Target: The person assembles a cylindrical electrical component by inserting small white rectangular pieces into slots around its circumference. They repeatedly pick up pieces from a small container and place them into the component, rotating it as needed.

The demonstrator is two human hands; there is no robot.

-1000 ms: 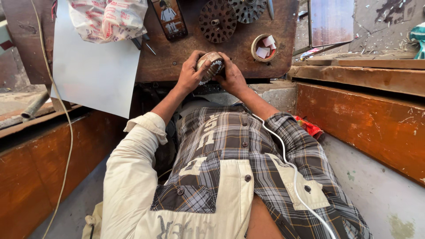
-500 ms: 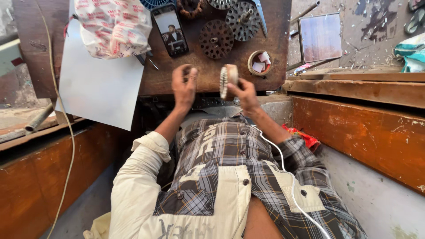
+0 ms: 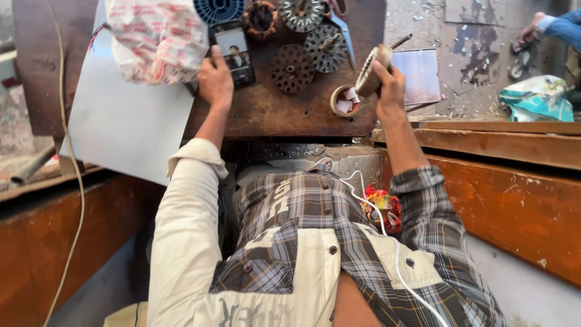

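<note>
My right hand (image 3: 390, 85) grips a round, ribbed metal disc (image 3: 368, 72) on edge, held above the right end of the dark wooden board (image 3: 272, 115). My left hand (image 3: 215, 79) rests on the board and touches a black phone (image 3: 233, 51) with a lit screen. Between the hands lie flat round perforated metal discs (image 3: 292, 68) and a small round container (image 3: 344, 100) with paper scraps inside.
A printed plastic bag (image 3: 157, 36) and a white sheet (image 3: 124, 127) lie at the left. A blue fan-like part (image 3: 219, 8) sits at the board's far edge. Orange-brown wooden planks (image 3: 508, 200) run along the right. Another person's foot (image 3: 535, 27) shows at top right.
My hands have parted: the right carried the disc up and right, the left moved out to the phone. The view has tilted further forward over the board.
</note>
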